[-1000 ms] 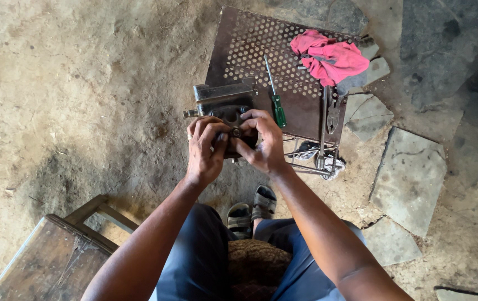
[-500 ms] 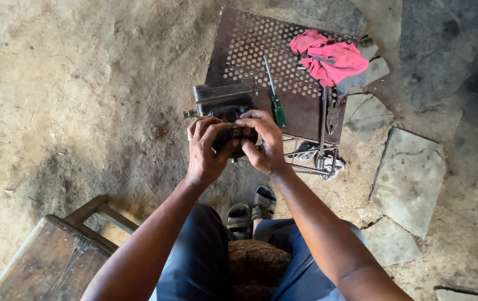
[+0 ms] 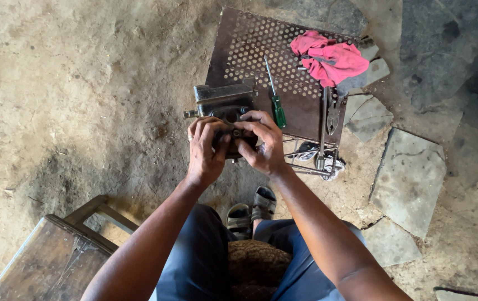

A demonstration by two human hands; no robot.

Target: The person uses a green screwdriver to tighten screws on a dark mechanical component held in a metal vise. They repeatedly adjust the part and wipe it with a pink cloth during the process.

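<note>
A dark greasy metal machine part (image 3: 223,101) rests at the near left corner of a perforated brown metal stand (image 3: 250,44). My left hand (image 3: 205,149) grips its left front, thumb pressed toward a small fitting in the middle. From the other side my right hand (image 3: 262,142) wraps the front of the part, fingers curled over its top edge. Both hands touch each other over that fitting, which they mostly hide. A green-handled screwdriver (image 3: 275,97) lies on the stand just beyond my right hand.
A pink rag (image 3: 331,56) lies at the stand's far right corner, pliers (image 3: 332,114) and a long tool at its right edge. Flat stone slabs (image 3: 409,178) cover the dirt floor on the right. A wooden stool (image 3: 49,262) stands at lower left. My sandalled feet (image 3: 250,209) are below.
My hands stay clamped on the part; the fingers have shifted only slightly over the fitting. Nothing else has moved.
</note>
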